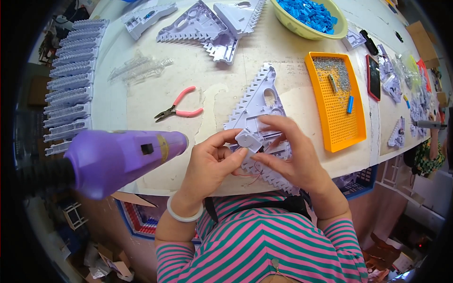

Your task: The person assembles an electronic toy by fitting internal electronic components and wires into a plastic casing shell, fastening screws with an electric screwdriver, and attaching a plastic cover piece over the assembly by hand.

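Note:
My left hand (205,165) pinches a small pale plastic housing (249,139) with a round boss between thumb and forefinger. It is held over a pale lilac toothed triangular shell (255,108) lying on the table. Thin red wires (255,172) trail out beneath the housing. My right hand (295,158) curves round the housing's right side, thumb and forefinger apart. The thumb tip is close to a dark bit at the housing's edge; whether it touches cannot be made out. Left of my hands lie pliers (181,104) with pink handles.
A purple power tool (125,160) with a black cord looms at left. Toothed pale parts (71,89) are lined up along the left edge. More shells (203,26) lie at the back, beside a bowl (304,35) of blue pieces. An orange tray (342,137) holds small metal parts; a phone (373,78) lies beyond.

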Available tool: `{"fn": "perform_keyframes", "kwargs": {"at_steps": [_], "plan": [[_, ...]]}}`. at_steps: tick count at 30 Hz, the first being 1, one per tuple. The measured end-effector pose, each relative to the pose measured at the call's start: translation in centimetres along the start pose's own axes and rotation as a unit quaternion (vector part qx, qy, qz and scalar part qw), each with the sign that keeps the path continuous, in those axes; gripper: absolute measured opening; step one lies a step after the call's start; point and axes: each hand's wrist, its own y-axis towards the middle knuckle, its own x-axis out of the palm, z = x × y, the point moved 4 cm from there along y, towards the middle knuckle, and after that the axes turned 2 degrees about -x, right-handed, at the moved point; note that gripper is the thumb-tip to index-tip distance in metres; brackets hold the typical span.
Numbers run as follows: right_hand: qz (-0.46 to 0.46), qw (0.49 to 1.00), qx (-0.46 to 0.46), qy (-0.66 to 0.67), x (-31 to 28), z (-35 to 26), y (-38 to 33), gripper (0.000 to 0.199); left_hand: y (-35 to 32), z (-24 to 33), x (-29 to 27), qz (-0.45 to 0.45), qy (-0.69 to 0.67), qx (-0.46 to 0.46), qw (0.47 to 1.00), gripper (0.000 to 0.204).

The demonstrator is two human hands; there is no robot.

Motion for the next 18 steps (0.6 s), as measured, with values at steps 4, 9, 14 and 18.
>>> {"fn": "perform_keyframes", "kwargs": {"at_steps": [4, 9, 14, 18], "plan": [[-0.098, 0.988, -0.106, -0.049, -1.1, 0.5, 0.2, 0.043, 0.6, 0.8, -0.1, -0.045, 0.119, -0.045, 0.991, 0.05], [-0.144, 0.958, -0.229, -0.099, -1.9, 0.2, 0.2, 0.033, 1.2, 0.6, 0.4, -0.076, 0.166, -0.01, 0.983, 0.057], [-0.15, 0.956, -0.219, -0.125, -2.2, 0.8, 0.4, 0.042, 1.3, 1.5, 0.5, -0.07, 0.141, -0.025, 0.987, 0.068], [-0.126, 0.953, -0.229, -0.151, -2.4, 2.4, 1.4, 0.035, 0.6, 1.1, 0.1, -0.026, 0.149, -0.017, 0.988, 0.06]]}}
